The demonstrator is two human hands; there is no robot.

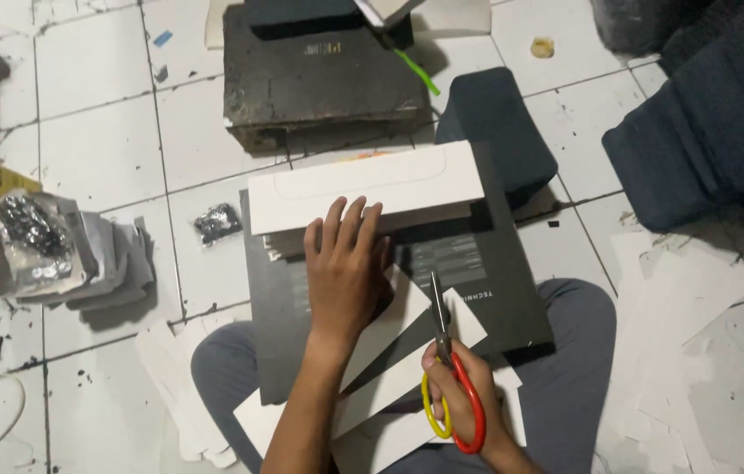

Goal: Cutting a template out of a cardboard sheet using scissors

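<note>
Near the lower middle of the frame, the right hand (464, 386) has its fingers clenched through the red and yellow handles of a pair of scissors (446, 369), whose closed-looking blades point up the picture over a white cardboard strip (411, 351). Just to its left, the left hand (345, 263) lies flat with fingers spread and released, pressing down on the white strips where they meet a dark grey board (486, 281) resting across the person's lap. Its fingertips touch the lower edge of a long white cardboard box (363, 186) lying across the top of that board. Beyond the box, at the upper middle, a worn black box (323, 75) sits on the white tiled floor (91, 132), with a green strip (417, 72) beside it. A dark blue cushion (499, 132) lies to the right of it. At the left edge, a stack of grey packets (64, 254) holds small dark parts, and a little black bundle (216, 222) lies near the board.
</note>
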